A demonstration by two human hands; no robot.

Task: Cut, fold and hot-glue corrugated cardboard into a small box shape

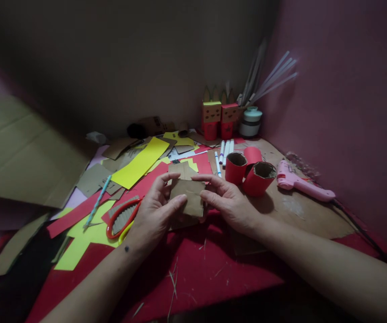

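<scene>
Between my two hands is a small brown cardboard piece (191, 202), roughly square, held above the front of the table. My left hand (158, 204) grips its left side, thumb on the face turned to me. On the right side, my right hand (229, 202) pinches it with thumb and fingers. The fingers behind the cardboard are partly hidden. Just left of my left hand lie scissors (114, 226) with orange-red and yellow handles, partly covered by that hand. Three red-covered cardboard tubes (260, 184) stand beyond my right hand.
A pink glue gun (301, 181) lies on the right, its cord trailing forward. Yellow paper (141, 163), red paper and cardboard scraps cover the left. Several markers (226, 152), two decorated red figures (212, 119) and a lidded jar (250, 122) are farther back. A twisted blue pencil (99, 199) lies left.
</scene>
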